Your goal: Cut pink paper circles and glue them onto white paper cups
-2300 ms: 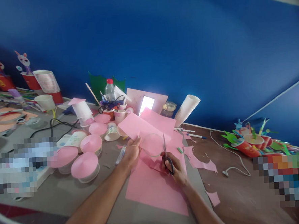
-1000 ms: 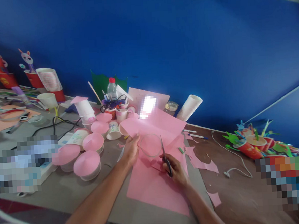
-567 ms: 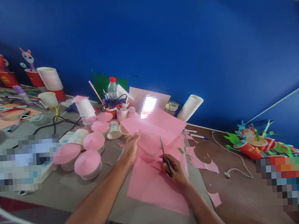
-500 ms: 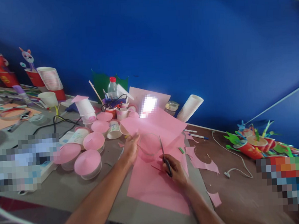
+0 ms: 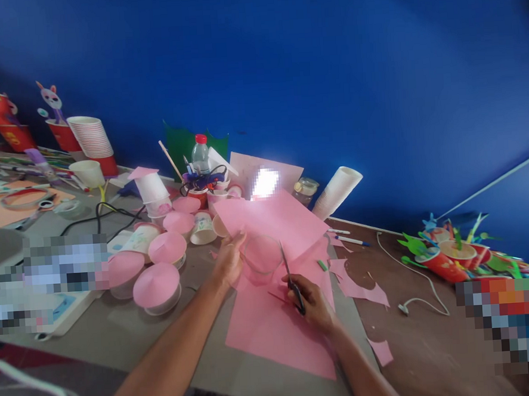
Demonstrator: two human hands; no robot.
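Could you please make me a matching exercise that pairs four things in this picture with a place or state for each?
1. scissors
2. left hand
3. clear bottle
4. white cable with a plug

A. topped by a red cap
B. lying on the brown surface
C. in the right hand
D. holding pink paper

Pairs: 1-C, 2-D, 3-A, 4-B

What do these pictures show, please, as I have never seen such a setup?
There is no machine: a person works bare-handed, seen by one camera worn on the head, looking forward and down. The left hand grips a pink sheet with a circle outline; the right hand holds black-handled scissors. More pink paper lies below on a grey tabletop. Shallow pink cones sit to the left, paper scraps to the right, and a leaning stack of white cups behind.
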